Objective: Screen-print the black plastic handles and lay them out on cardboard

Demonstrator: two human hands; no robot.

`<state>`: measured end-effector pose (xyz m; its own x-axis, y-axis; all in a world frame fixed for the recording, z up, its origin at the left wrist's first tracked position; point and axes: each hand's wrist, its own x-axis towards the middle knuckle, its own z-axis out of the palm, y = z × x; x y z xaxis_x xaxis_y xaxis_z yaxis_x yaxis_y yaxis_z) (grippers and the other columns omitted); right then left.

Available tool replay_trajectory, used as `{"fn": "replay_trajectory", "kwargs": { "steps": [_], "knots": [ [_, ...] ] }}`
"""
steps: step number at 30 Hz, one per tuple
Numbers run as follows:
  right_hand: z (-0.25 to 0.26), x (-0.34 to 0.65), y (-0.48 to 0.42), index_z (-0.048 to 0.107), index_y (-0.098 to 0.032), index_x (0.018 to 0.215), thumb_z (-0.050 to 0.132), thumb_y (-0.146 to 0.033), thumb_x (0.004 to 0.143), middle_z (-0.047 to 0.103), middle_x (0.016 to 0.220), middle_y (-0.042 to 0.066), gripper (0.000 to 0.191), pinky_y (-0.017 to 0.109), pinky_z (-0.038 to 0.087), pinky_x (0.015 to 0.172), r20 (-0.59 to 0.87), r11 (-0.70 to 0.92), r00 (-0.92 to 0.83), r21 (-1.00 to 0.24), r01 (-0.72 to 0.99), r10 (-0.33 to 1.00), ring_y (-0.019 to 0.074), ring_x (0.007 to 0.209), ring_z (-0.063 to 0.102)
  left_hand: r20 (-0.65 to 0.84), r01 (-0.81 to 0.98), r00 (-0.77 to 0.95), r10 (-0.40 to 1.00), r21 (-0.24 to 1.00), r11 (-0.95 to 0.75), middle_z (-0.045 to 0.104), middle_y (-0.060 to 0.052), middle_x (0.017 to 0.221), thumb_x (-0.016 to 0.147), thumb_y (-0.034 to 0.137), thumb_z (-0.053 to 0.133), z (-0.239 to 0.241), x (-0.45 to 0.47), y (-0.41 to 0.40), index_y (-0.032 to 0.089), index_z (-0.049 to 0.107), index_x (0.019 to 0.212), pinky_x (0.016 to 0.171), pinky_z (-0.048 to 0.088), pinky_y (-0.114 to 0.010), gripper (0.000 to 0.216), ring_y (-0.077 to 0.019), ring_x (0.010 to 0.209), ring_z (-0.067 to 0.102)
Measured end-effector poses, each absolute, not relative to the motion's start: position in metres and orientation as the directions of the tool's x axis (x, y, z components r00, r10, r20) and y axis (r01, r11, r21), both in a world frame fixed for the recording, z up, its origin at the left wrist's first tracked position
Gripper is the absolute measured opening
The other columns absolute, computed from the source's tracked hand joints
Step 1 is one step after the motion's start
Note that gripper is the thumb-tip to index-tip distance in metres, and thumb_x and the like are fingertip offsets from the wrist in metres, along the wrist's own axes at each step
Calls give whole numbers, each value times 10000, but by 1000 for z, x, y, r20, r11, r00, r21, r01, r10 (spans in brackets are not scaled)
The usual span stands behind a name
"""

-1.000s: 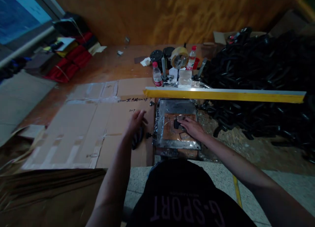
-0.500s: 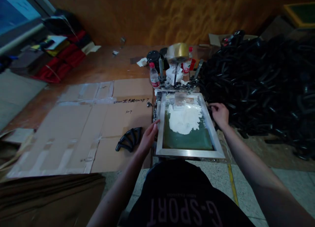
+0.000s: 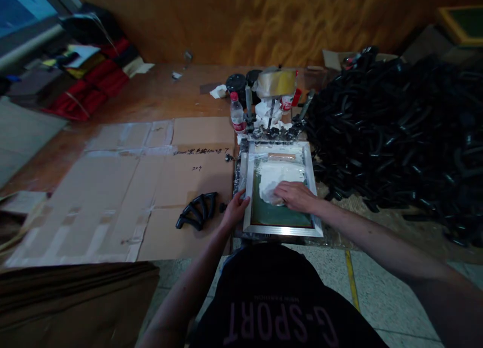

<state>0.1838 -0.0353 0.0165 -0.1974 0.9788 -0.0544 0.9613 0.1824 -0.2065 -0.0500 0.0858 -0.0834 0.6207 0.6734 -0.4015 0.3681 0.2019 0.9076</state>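
A silver-framed printing screen (image 3: 283,231) lies in front of me, with white paste (image 3: 281,171) spread over its green mesh. My left hand (image 3: 237,208) is at the screen's left rim, thumb and fingers curled on its edge. Over the paste, my right hand (image 3: 296,196) is closed with its fingers bent down. A pale, thin piece (image 3: 268,193) shows at its fingertips; what it is, I cannot make out. Beyond that hand, a wooden-handled squeegee (image 3: 282,156) rests at the far end of the mesh.
Several black curved tubes (image 3: 196,211) lie on flattened cardboard (image 3: 109,182) at the left. A big heap of black tubes (image 3: 381,131) covers the right side. Behind the screen stand metal clamps (image 3: 269,131), a bottle (image 3: 237,114) and a yellowish tape roll (image 3: 276,83).
My right hand has moved left from beside the frame onto the paste. The screen's near end looks lower and narrower. My left hand has slid slightly nearer to me along the rim.
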Motion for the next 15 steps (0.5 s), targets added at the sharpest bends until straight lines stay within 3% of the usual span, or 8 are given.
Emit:
{"fn": "replay_trajectory", "kwargs": {
  "steps": [2,4,8,11,13,15],
  "knots": [
    [20,184,-41,651,-212,861,549,-137,821,675,871,33,133,266,380,677,-51,215,-236,-259,942,970,185,848,581,-401,367,617,677,908,203,683,-23,771,840,507,620,-82,-50,85,163,514,1397,596,496,-252,664,-153,635,621],
    [19,183,-40,656,-216,850,559,-140,818,679,862,29,128,270,382,680,0,148,-154,-258,955,988,188,845,580,-397,360,617,679,910,205,684,-27,783,839,508,619,-79,-49,85,160,522,1387,593,495,-250,657,-154,646,626],
    [0,172,-48,673,-176,992,527,-79,815,694,956,85,249,295,419,742,159,143,-111,-209,967,981,209,898,583,-405,339,619,673,911,236,674,-15,760,841,516,611,-74,-49,83,172,491,1409,552,480,-241,675,-147,611,614],
    [-5,168,-53,682,-188,1002,550,-123,838,701,920,67,220,280,431,720,137,178,-148,-242,954,979,198,860,605,-405,327,627,665,912,246,657,2,712,835,506,620,-69,-49,82,167,489,1408,539,465,-229,679,-135,584,599],
    [5,172,-40,685,-211,1053,578,-214,876,712,945,52,207,274,442,723,119,98,-69,-264,959,991,199,876,625,-418,332,629,655,907,260,645,11,690,827,499,632,-62,-49,82,159,477,1417,527,452,-222,698,-128,566,586],
    [22,182,-17,643,-243,1217,597,-302,901,715,1057,51,325,287,459,757,134,-27,66,-274,961,989,214,944,637,-418,333,639,646,907,258,626,25,661,824,504,636,-49,-50,84,164,432,1455,506,432,-215,746,-122,543,564]
  ]
}}
